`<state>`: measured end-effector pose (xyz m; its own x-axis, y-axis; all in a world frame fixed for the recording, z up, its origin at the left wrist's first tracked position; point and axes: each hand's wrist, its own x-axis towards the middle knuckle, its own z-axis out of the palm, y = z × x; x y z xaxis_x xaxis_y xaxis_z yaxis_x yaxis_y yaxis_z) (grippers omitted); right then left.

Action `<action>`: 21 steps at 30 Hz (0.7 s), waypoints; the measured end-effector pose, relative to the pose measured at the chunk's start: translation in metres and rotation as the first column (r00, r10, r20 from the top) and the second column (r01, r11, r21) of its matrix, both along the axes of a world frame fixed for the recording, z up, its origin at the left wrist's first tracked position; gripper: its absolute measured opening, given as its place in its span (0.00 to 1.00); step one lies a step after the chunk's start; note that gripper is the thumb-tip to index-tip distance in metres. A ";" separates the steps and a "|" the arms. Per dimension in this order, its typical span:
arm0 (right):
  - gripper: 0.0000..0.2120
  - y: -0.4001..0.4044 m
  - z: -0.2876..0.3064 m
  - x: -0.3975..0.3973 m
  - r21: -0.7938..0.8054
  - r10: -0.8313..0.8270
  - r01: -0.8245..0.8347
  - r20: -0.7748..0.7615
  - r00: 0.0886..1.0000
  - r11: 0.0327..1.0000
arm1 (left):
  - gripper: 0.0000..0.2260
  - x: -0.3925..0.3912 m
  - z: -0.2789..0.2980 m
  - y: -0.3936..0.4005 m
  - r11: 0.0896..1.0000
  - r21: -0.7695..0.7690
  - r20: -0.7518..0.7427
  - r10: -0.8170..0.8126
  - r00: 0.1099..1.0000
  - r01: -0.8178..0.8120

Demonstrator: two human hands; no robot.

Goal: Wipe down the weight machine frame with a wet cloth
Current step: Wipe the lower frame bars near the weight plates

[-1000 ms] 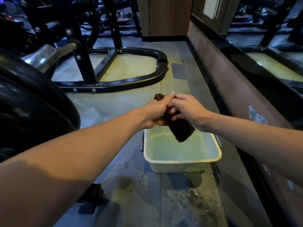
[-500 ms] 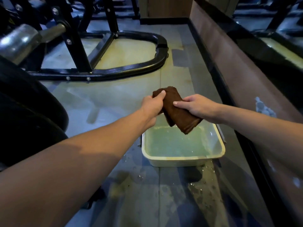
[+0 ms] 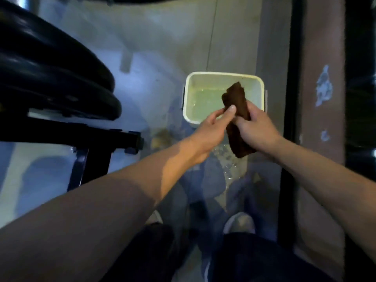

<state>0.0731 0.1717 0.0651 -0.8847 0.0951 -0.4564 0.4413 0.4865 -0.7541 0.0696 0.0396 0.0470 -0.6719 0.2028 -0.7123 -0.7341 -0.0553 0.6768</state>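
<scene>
Brown cloth (image 3: 237, 117), folded, long axis running away from me, far end over the water basin (image 3: 223, 75). My right hand (image 3: 257, 129) grasps its middle; my left hand (image 3: 213, 127) pinches its left edge. Black machine frame (image 3: 85, 137): off to my left, nearer the left hand.

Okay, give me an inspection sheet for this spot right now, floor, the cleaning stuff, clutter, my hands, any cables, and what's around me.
Surface: grey floor, wet with splashes near the tub's near side.
Job's things: folded brown cloth held over the white tub, which holds water; black machine frame at left, not touched.
Clutter: nothing seen.
Grippers: left hand pinches the cloth's left edge; right hand grips its middle.
Cables: nothing seen.
Surroundings: black weight plates at left; brown ledge with pale scuffs at right; the person's shoes below.
</scene>
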 end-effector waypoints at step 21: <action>0.20 -0.062 0.164 0.121 -0.078 0.225 -0.217 0.108 0.968 0.973 | 0.17 0.127 0.183 -0.073 0.921 0.094 0.280 0.340 0.898 -0.378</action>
<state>0.1942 0.1101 0.2289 -0.8216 -0.1302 -0.5551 0.4139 0.5333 -0.7377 0.1967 -0.0336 0.2304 -0.5189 0.0941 -0.8497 -0.7912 -0.4292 0.4356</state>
